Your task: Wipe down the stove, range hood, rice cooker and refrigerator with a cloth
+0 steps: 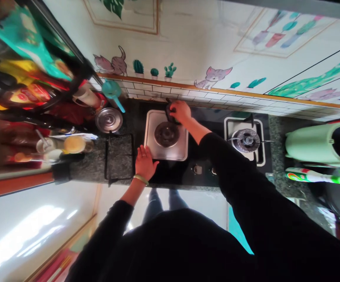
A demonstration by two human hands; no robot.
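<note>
While the right hand (182,112) clamps its fingers on a dark object (172,117) at the far edge of the steel burner plate (180,151), the left hand (146,166) lies at its near-left corner, fingers straight. Uneven pressure could shift the plate if loose. The grip hides the object's shape; the left rack (75,51) is blurred.

Silver burner tray (179,152), black stovetop (170,173), speckled dark counter (277,137), pale-green appliance (308,143), turquoise scoop (111,89)

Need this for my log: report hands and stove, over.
Right hand holding dark item, type unclear. Left hand beside metal burner plate. Square pan support aside on countertop.
</note>
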